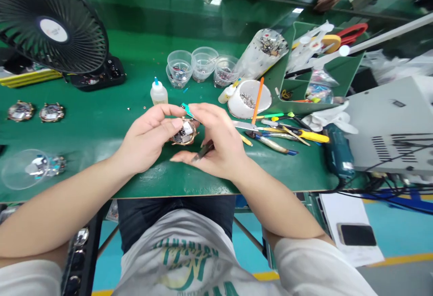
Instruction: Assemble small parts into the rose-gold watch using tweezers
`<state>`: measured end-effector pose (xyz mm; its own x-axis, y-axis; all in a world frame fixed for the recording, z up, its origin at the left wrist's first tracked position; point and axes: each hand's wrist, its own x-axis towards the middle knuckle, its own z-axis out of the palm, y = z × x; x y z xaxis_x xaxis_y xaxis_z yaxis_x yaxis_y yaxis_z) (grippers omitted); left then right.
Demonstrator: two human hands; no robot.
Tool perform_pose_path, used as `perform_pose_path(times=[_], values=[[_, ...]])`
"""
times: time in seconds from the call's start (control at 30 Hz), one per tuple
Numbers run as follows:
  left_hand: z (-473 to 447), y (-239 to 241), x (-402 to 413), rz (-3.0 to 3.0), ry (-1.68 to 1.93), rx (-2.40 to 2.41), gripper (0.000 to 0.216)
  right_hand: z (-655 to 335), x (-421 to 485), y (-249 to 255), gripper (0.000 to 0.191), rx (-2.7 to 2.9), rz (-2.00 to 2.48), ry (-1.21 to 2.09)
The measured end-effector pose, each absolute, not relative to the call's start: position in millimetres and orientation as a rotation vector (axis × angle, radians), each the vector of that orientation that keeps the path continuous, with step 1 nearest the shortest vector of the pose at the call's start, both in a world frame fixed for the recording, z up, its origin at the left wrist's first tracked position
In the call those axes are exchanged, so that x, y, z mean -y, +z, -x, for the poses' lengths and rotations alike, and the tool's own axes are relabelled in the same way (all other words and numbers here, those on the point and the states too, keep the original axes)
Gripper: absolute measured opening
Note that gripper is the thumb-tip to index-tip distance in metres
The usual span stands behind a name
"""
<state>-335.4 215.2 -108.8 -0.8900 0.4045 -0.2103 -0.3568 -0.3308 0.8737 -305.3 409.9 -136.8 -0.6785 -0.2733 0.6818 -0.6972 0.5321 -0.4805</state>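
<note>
My left hand (145, 138) pinches a gold-rimmed watch case (184, 133) above the green bench, with silver and dark parts showing inside it. My right hand (216, 138) is curled beside the case, its fingers near or touching the far rim. Tucked in that palm is a dark, slim metal tool that looks like tweezers (204, 150). A small teal piece (186, 109) shows between the fingertips of both hands; which hand grips it I cannot tell. Behind the hands stands a white squeeze bottle (158, 92) with a blue tip.
A black fan (54, 25) stands at left, near two more watch cases (52, 112) and a clear dome (23, 169). Several plastic cups (179, 67) and a white tub (250, 108) stand behind. Hand tools (277, 142), a green organizer (352, 75) and a grey box (395, 124) lie right.
</note>
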Motion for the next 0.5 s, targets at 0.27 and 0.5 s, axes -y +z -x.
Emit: perform_pose_path(times=[0.27, 0.5], values=[[335.2, -109.6, -211.3, -0.133, 2.148, -1.541, 0.025, 303.8, -408.3, -136.0, 0.064, 2.222, -0.849, 1.160], [336.6, -110.3, -206.3, -0.165, 2.105, -1.627, 0.008, 305.0, -407.5, -136.2, 0.065, 2.212, -0.908, 1.140]])
